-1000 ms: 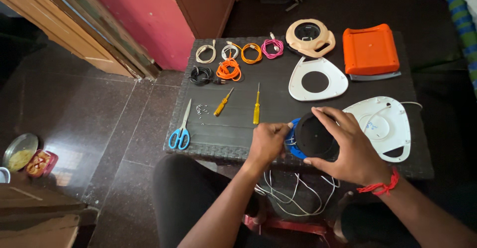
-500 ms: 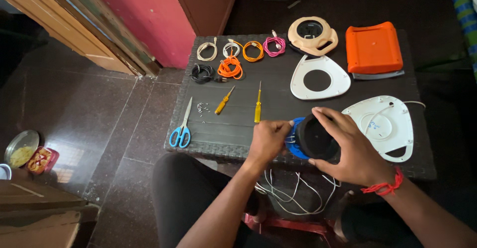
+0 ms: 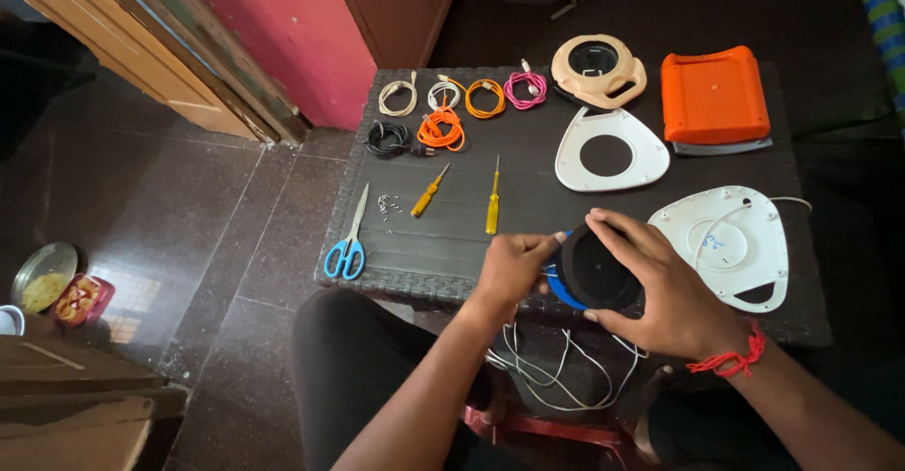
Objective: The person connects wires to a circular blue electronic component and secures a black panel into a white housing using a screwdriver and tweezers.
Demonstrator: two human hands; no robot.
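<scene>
Gripping a round black part (image 3: 596, 270) with both hands at the table's (image 3: 528, 150) near edge.
Right hand (image 3: 660, 287) is clasping it; left hand (image 3: 509, 268) is seemingly pinching its blue rim (image 3: 558, 292), with white wires (image 3: 556, 372) hanging below.

On my worktop (image 3: 452, 245) I count six coiled cables: a cream (image 3: 397, 95), a white (image 3: 441, 93), two orange (image 3: 485, 98) (image 3: 440, 130), a pink (image 3: 525, 88) and a black (image 3: 387, 137). There are two yellow screwdrivers (image 3: 429, 191) (image 3: 492, 203), one pair of blue scissors (image 3: 349, 238) and one small heap of screws (image 3: 386, 204). I also count two white triangular plates (image 3: 609, 149) (image 3: 731, 245), one beige ring housing (image 3: 598, 67), one orange cover (image 3: 713, 95) and one black round part (image 3: 596, 268).
</scene>
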